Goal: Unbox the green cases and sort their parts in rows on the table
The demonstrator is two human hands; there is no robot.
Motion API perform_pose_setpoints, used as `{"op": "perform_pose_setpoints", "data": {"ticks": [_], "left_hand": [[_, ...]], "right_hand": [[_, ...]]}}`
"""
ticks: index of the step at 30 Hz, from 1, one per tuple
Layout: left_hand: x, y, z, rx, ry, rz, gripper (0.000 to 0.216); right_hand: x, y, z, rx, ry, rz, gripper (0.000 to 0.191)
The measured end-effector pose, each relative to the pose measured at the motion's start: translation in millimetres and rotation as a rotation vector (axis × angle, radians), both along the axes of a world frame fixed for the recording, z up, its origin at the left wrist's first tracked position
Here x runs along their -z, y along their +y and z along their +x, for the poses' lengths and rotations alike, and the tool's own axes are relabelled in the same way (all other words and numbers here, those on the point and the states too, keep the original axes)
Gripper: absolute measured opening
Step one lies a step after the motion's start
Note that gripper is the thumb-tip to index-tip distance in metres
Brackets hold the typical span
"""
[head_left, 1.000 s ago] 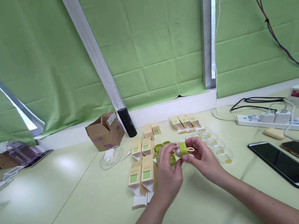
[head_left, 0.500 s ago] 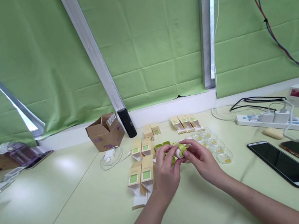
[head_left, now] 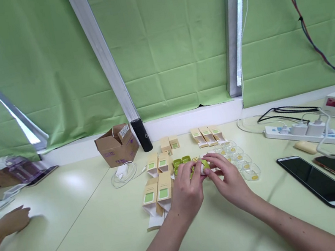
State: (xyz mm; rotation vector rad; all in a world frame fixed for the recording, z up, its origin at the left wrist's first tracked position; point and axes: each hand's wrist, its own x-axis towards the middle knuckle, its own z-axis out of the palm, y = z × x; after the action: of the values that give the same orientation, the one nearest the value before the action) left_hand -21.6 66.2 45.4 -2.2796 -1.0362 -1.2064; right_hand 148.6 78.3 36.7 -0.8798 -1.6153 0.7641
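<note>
In the head view a small rounded green-and-white piece (head_left: 205, 164) is held between both hands above the table; its exact kind does not show. My left hand (head_left: 188, 186) has its fingers closed on the white side. My right hand (head_left: 227, 175) pinches the green side with thumb and fingers, which hide part of it. Just behind my left hand lie small green square cups (head_left: 181, 161). Several tan cartons with green panels (head_left: 164, 193) stand left of it. To the right of my right hand are several clear plastic shells with yellow spots (head_left: 251, 172).
A brown cardboard box (head_left: 116, 147) and a black cylinder (head_left: 141, 135) stand at the back. A white cable with adapter (head_left: 123, 172) lies nearby. A power strip (head_left: 300, 134) and two phones, one black-screened phone (head_left: 320, 180) nearer, lie right. Another person's hand (head_left: 14, 220) rests at left.
Both hands stay together on the green-and-white piece, which has turned slightly, with the left fingers covering more of it. Another person's hand has come in at the left edge.
</note>
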Motion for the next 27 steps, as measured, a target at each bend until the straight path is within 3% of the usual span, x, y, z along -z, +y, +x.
{"op": "perform_pose_setpoints", "data": {"ticks": [13, 27], "left_hand": [[4.4, -1.2, 5.6, -0.017, 0.106, -0.067, 0.037], [7.0, -4.6, 13.5, -0.026, 0.092, -0.142, 0.034]], "right_hand": [[6.3, -1.8, -3.3, 0.119, -0.259, 0.18, 0.037], [-0.5, -3.5, -4.4, 0.077, -0.341, 0.087, 0.042]]}}
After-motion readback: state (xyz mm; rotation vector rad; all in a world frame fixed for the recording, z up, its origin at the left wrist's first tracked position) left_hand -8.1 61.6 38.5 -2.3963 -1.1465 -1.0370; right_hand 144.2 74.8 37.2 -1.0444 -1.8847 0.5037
